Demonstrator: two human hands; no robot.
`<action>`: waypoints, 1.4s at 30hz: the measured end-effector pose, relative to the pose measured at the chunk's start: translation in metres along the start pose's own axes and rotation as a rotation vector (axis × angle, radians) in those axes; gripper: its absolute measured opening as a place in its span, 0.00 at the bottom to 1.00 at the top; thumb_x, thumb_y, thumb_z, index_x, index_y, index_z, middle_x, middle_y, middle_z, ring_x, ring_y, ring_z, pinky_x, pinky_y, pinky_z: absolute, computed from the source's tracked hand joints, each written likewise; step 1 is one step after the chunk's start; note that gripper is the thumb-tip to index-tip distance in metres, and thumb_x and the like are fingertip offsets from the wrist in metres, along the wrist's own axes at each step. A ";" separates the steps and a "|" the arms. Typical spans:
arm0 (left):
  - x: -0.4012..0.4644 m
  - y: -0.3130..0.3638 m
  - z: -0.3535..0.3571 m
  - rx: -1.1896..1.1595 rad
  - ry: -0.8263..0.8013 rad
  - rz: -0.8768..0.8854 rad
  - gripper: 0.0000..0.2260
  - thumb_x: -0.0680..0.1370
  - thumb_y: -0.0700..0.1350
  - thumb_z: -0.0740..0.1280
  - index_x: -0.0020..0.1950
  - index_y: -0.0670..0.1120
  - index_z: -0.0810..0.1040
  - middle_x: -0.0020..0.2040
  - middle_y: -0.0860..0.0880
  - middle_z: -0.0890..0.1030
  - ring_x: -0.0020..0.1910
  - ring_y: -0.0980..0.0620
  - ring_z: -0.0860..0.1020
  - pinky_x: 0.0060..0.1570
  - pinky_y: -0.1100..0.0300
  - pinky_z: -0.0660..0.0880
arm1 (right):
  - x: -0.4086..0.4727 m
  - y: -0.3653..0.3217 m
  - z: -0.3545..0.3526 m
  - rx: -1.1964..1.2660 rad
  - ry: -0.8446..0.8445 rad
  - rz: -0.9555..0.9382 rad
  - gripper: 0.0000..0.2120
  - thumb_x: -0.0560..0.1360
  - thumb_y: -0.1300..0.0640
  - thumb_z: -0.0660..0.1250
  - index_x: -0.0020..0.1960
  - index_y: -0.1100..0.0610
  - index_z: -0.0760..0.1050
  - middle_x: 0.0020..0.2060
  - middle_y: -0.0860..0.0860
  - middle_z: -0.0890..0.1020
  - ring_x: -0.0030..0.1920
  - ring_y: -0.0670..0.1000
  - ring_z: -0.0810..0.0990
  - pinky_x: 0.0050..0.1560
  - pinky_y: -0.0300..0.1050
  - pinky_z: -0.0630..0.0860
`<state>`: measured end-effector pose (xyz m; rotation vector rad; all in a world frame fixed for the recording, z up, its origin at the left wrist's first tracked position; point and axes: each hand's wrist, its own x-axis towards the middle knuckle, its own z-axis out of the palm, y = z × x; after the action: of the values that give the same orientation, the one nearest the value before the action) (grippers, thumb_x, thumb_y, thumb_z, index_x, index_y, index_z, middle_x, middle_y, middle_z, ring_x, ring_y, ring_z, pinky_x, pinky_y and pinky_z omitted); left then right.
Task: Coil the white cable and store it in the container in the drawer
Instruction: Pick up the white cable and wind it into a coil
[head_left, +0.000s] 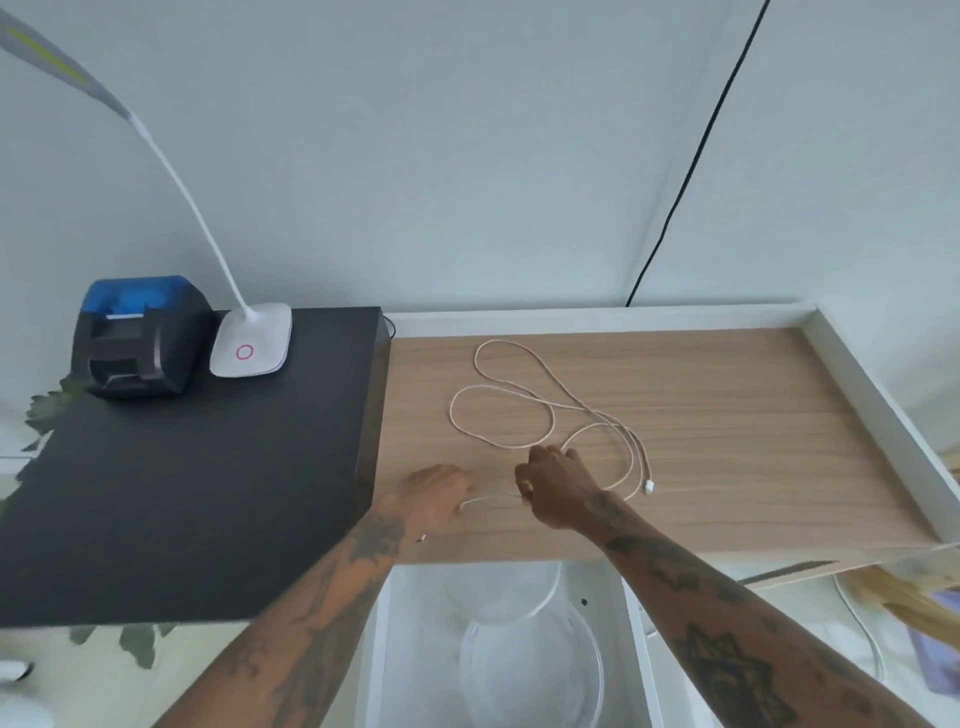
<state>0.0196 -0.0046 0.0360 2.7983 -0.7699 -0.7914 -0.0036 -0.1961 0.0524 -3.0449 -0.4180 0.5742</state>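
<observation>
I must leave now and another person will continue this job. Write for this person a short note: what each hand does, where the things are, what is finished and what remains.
Left hand: on the wooden desktop, pinching one end stretch of the white cable.
Right hand: closed on the same stretch, just to the right; a short span runs between the two hands.
Cable: mostly loose loops on the desktop beyond the hands; its free plug lies right of the right hand.
Drawer: open below the desk edge, with the clear round container inside; whether it holds anything cannot be told.
Done: both hands have the cable.
Left: coil it, put it in the container.
</observation>
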 end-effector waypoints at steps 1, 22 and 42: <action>0.000 0.004 -0.017 -0.059 0.019 0.003 0.12 0.76 0.38 0.62 0.58 0.42 0.80 0.58 0.42 0.82 0.58 0.41 0.79 0.54 0.51 0.77 | 0.000 0.003 -0.018 0.021 0.053 0.007 0.10 0.78 0.58 0.64 0.58 0.54 0.79 0.60 0.57 0.77 0.63 0.59 0.74 0.63 0.55 0.68; -0.043 0.088 -0.231 -1.156 0.541 0.138 0.08 0.78 0.39 0.72 0.50 0.33 0.84 0.37 0.42 0.85 0.34 0.46 0.81 0.43 0.53 0.85 | -0.077 0.009 -0.216 0.942 0.526 0.060 0.16 0.77 0.60 0.69 0.64 0.57 0.73 0.53 0.53 0.85 0.42 0.48 0.82 0.28 0.29 0.71; -0.050 0.131 -0.208 -1.569 0.485 0.084 0.09 0.80 0.44 0.67 0.60 0.46 0.80 0.38 0.47 0.87 0.37 0.50 0.82 0.37 0.58 0.81 | -0.157 0.013 -0.182 1.831 0.323 -0.566 0.06 0.79 0.63 0.62 0.51 0.62 0.78 0.55 0.71 0.82 0.56 0.69 0.81 0.56 0.51 0.76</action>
<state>0.0336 -0.0942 0.2703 1.3770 -0.0230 -0.3361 -0.0756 -0.2435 0.2775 -1.1400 -0.3525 0.1533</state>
